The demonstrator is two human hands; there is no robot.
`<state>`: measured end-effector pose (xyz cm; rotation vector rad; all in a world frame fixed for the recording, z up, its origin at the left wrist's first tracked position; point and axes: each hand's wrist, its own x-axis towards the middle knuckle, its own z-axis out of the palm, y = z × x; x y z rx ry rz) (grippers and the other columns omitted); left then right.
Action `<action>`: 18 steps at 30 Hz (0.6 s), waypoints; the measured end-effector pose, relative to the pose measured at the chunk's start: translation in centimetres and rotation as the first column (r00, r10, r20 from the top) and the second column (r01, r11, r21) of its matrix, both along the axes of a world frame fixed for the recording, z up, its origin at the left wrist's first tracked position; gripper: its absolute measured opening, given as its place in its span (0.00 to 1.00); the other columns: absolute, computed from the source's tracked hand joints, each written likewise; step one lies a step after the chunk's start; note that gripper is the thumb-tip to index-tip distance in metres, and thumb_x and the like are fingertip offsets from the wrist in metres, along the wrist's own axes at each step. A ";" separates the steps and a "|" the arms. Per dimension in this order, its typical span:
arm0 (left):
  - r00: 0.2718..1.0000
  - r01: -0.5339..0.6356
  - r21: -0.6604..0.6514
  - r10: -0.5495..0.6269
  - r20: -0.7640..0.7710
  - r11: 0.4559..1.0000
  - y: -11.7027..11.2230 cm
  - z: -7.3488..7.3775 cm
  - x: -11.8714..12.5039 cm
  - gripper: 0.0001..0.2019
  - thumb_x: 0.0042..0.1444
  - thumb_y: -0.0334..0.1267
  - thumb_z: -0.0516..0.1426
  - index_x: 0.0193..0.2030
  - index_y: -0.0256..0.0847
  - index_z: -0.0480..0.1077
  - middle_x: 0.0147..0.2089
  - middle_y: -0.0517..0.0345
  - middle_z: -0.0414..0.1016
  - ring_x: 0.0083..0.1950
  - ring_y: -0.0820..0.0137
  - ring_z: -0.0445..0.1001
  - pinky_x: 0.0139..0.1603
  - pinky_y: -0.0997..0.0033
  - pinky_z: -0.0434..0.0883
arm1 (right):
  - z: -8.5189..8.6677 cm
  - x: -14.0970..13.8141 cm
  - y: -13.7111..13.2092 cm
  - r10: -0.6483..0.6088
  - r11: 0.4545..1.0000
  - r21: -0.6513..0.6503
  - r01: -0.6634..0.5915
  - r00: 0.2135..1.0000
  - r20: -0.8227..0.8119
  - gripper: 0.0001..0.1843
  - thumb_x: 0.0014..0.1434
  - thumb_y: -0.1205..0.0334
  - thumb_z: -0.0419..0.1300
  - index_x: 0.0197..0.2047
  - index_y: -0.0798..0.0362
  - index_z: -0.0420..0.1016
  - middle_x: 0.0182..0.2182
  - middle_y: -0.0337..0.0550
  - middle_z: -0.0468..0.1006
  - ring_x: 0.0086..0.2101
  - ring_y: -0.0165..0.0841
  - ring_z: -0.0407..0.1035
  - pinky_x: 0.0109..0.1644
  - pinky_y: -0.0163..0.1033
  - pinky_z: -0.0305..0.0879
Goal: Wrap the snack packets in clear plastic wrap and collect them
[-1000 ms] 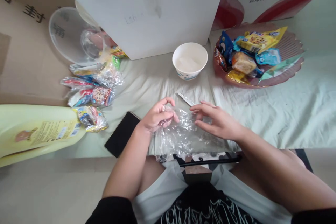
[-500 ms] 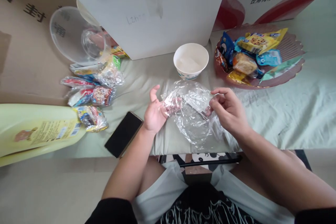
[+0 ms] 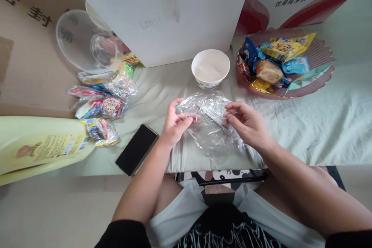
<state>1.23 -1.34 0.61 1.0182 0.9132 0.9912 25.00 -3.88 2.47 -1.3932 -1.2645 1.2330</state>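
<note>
A clear, crinkled plastic bag (image 3: 209, 135) is spread between my two hands above the cloth, with a pale strip visible in its middle. My left hand (image 3: 174, 126) grips the bag's left side between thumb and fingers; some fingertips show through the film. On the other side, my right hand (image 3: 247, 124) has thumb and fingers closed on the bag's right edge. Just beyond the bag stands a white paper bowl (image 3: 210, 70) with a blue-green print, and something white lies inside it.
A pink scalloped bowl (image 3: 322, 71) of wrapped snacks stands at right. Left are a phone (image 3: 137, 149), several bagged snack packs (image 3: 100, 106), a clear plastic tub (image 3: 80, 42) and a yellow package (image 3: 43, 147). A white box (image 3: 174, 19) stands behind; the table's front edge is near my lap.
My left hand has turned, its thumb and fingers closing on the bag's left side. My right hand has shifted slightly left, and the bag has changed shape.
</note>
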 end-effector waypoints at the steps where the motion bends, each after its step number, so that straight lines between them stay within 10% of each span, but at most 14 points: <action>1: 0.999 -0.048 0.015 0.049 -0.023 0.999 0.1 0.0 0.0 0.28 0.57 0.43 0.66 0.59 0.51 0.59 0.36 0.61 0.82 0.36 0.67 0.83 0.43 0.64 0.81 | 0.1 0.0 0.0 0.019 1.000 -0.005 -0.019 1.000 0.017 0.10 0.59 0.57 0.61 0.43 0.51 0.73 0.33 0.39 0.78 0.28 0.30 0.77 0.34 0.38 0.72; 9: 0.983 -0.130 0.213 0.153 -0.098 0.968 0.3 -0.4 -0.3 0.19 0.58 0.43 0.64 0.54 0.46 0.67 0.34 0.60 0.83 0.36 0.67 0.84 0.42 0.64 0.81 | 0.6 0.1 0.0 0.072 0.997 0.004 -0.073 0.992 0.104 0.07 0.59 0.60 0.57 0.36 0.53 0.76 0.26 0.38 0.77 0.26 0.29 0.74 0.33 0.36 0.70; 14: 0.922 0.085 0.395 0.079 -0.380 0.915 0.0 -0.2 -0.6 0.04 0.57 0.38 0.63 0.39 0.42 0.77 0.40 0.54 0.85 0.42 0.68 0.83 0.46 0.68 0.79 | 0.1 0.3 0.1 0.049 0.997 0.045 -0.055 0.991 0.124 0.08 0.58 0.62 0.56 0.34 0.52 0.77 0.25 0.38 0.76 0.25 0.29 0.73 0.33 0.36 0.69; 18: 0.904 0.015 0.385 0.152 -0.399 0.923 0.0 0.0 -0.7 0.14 0.58 0.37 0.63 0.51 0.41 0.76 0.39 0.54 0.85 0.41 0.68 0.85 0.45 0.70 0.80 | 0.3 0.3 0.1 0.072 0.995 0.055 -0.081 0.986 0.154 0.09 0.59 0.62 0.55 0.34 0.52 0.77 0.25 0.38 0.76 0.26 0.29 0.73 0.34 0.36 0.69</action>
